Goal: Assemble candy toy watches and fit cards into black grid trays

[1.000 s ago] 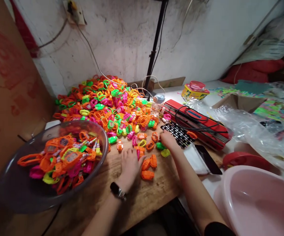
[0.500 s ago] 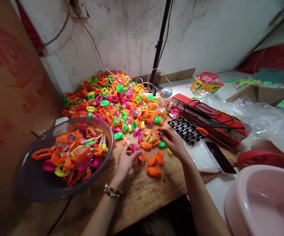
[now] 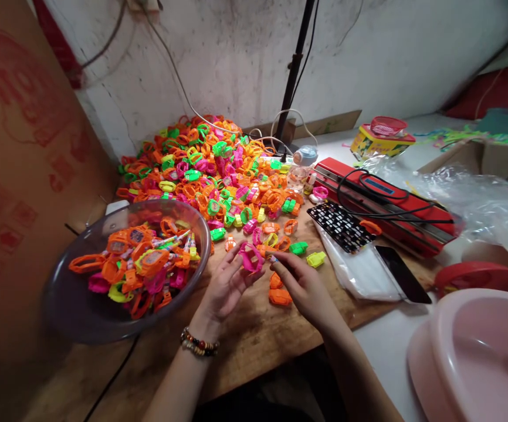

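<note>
My left hand (image 3: 225, 290) is turned palm up, its fingers and thumb around a pink toy watch (image 3: 251, 258). Close to the watch's right side, my right hand (image 3: 309, 287) has its fingertips pinched together on something small I cannot make out. Several orange toy watches (image 3: 280, 297) lie on the wooden tabletop (image 3: 254, 346) under and between my hands. A green toy watch (image 3: 298, 248) and a yellow one (image 3: 316, 259) rest just beyond my right hand. Behind them spreads a large heap of colourful toy watches (image 3: 201, 170).
At left stands a dark translucent basin (image 3: 75, 313) holding more toy watches, beside a cardboard box (image 3: 29, 176). To the right are a black patterned sheet (image 3: 342, 227), clear bags (image 3: 355, 272), a dark phone-like slab (image 3: 402, 274), a red corded machine (image 3: 381, 199) and a pink basin (image 3: 474, 334).
My left hand has lifted the pink watch off the table and turned palm up. My right hand has come left and nearer to it, away from the loose watches. The view has shifted slightly.
</note>
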Demonstrator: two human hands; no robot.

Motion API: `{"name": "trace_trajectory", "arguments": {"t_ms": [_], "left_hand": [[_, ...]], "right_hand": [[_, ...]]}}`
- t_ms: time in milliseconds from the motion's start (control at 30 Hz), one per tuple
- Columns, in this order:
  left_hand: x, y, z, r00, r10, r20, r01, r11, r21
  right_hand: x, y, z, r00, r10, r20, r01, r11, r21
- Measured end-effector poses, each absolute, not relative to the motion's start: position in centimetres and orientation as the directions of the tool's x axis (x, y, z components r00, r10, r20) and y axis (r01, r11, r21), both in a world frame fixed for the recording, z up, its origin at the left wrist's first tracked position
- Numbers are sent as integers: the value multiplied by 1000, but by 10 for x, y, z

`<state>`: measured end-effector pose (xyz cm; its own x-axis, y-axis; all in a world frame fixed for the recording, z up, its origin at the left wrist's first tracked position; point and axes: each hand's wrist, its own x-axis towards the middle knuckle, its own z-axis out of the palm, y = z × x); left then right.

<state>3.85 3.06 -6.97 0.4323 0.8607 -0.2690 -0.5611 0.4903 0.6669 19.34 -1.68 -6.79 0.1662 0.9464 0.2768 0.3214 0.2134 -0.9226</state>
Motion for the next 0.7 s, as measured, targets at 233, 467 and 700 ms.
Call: {"name": "trace_trajectory", "arguments": {"t_ms": [233, 467, 700], "left_hand": [[37, 27, -70, 399, 904, -154, -553, 371, 746], [39, 21, -68, 357, 925, -128, -487, 301, 820], [38, 21, -69, 384, 920, -73, -522, 282, 805]], "right_hand": [[179, -29, -56, 225, 961, 162, 273, 97, -957], [175, -31, -51, 246, 954, 173, 285, 99, -953], [180, -32, -47, 196, 980, 30, 170, -4, -985]]}}
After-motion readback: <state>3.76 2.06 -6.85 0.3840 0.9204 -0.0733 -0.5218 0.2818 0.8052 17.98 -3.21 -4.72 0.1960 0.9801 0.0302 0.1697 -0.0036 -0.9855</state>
